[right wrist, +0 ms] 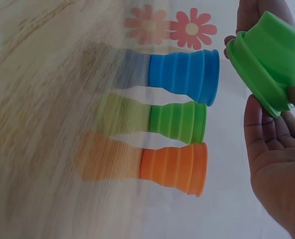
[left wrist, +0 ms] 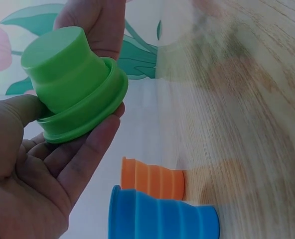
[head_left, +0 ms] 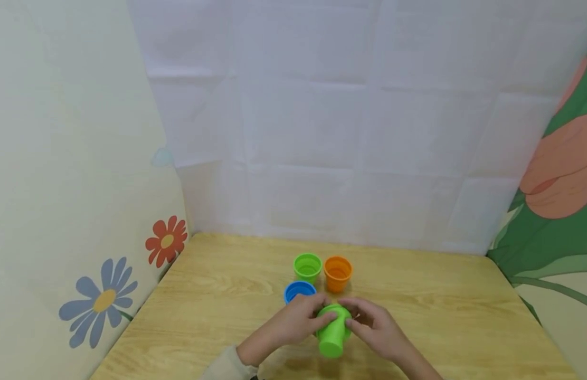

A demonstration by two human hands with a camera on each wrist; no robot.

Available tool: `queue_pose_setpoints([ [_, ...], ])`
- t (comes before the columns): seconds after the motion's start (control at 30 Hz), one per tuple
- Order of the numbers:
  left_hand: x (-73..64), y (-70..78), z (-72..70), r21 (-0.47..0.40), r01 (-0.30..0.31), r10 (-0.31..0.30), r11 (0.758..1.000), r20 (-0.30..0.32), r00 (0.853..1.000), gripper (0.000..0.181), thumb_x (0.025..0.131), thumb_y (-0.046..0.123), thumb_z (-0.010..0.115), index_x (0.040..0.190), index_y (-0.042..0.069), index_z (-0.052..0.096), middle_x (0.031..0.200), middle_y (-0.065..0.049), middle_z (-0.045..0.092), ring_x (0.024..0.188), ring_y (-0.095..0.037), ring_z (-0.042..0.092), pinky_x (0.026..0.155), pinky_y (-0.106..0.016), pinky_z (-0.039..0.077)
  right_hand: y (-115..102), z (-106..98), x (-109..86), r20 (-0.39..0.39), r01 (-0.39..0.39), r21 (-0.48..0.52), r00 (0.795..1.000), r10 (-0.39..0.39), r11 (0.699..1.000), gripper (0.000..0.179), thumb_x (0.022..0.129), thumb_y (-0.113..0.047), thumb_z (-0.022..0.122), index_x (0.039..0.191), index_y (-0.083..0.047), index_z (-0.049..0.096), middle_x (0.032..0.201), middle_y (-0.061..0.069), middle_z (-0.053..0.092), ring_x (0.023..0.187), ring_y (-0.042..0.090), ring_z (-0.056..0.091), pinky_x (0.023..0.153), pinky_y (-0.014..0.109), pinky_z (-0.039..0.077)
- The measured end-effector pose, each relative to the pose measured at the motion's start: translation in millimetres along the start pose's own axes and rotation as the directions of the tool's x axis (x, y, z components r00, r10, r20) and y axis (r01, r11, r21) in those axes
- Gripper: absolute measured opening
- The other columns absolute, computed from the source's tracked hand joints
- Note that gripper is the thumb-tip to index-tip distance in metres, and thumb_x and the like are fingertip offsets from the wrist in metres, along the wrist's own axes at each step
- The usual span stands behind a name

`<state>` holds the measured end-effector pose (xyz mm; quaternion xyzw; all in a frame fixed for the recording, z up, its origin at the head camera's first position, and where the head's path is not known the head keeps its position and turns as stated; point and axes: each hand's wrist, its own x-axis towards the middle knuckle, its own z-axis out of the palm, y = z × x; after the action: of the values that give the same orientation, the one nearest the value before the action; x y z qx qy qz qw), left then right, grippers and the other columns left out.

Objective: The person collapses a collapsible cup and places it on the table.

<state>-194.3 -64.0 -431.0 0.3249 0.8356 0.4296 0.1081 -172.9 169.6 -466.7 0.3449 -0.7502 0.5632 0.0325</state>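
Over the wood-grained tabletop (head_left: 464,311), a partly folded green cup (head_left: 335,333) (tilted base up) is pinched by left hand (head_left: 300,321) and right hand (head_left: 376,328).

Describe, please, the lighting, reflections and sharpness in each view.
Head view: even light, soft shadows on the pale wood-grain tabletop; left wrist: dimmer, the left hand shaded; right wrist: the ribbed, tapered orange cup shows a blurry reflection in the tabletop.

Booth-like indoor corner: creased white sheet (head_left: 298,121), flower-print walls (head_left: 60,184), wood-grain table (head_left: 441,306).
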Motion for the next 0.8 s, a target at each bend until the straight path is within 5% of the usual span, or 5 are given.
queue_pose_setpoints([
  [0.8,0.2,-2.3,2.6,0.091,-0.023,0.026,0.996,-0.032,0.999,0.009,0.100,0.020,0.065,0.098,0.011,0.065,0.073,0.013,0.057,0.060,0.004,0.049,0.052,-0.016,0.045,-1.2,5.7,3.0,-0.020,-0.034,-0.077,0.999,0.033,0.996,0.026,0.101,-0.006,0.061,0.126,-0.001,0.063,0.113,0.015,0.072,0.095,0.008,0.068,0.074,0.029,0.060],
])
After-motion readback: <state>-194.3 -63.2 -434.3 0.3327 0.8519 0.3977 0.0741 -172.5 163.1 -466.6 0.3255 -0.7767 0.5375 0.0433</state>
